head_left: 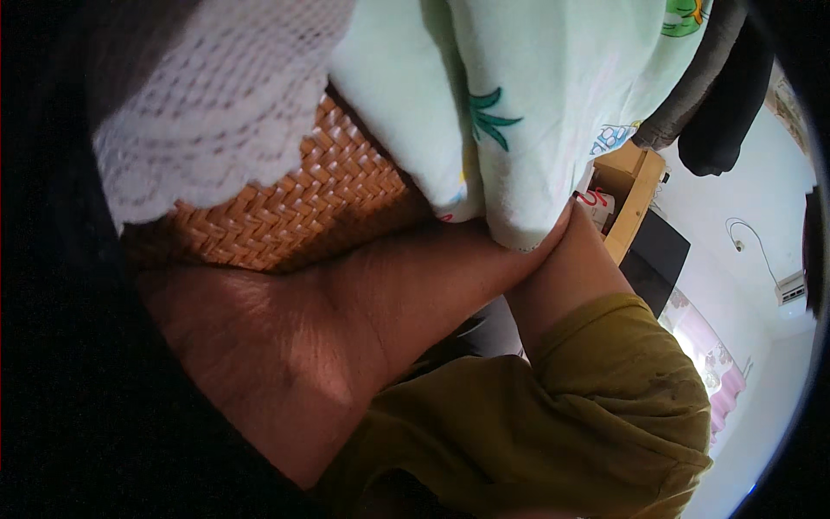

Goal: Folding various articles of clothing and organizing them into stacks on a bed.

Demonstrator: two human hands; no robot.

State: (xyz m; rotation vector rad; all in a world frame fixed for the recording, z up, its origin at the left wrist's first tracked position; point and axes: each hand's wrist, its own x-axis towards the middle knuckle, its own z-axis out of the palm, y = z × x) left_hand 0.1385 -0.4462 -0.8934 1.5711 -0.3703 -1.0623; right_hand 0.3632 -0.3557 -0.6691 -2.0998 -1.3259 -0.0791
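A bare hand (251,346) fills the lower left, very close; only its base and wrist show. From it a bent arm (424,285) runs right to the elbow, then down into an olive short sleeve (614,346). Which of my hands this is cannot be told. The fingers are cut off by the dark rim, so neither their closing nor anything in them shows. Just above the wrist is a brown woven wicker surface (337,182), partly under a white lace cloth (233,104). A pale green printed cloth (536,112) hangs beside the forearm. No second hand shows.
Dark grey and black fabric shapes (718,112) stand at the upper right. Below them are a light wooden cabinet (640,195) and a dark flat panel (654,259). A white wall (709,225), a cord and a pink curtain (731,389) lie farther off. The room appears tilted.
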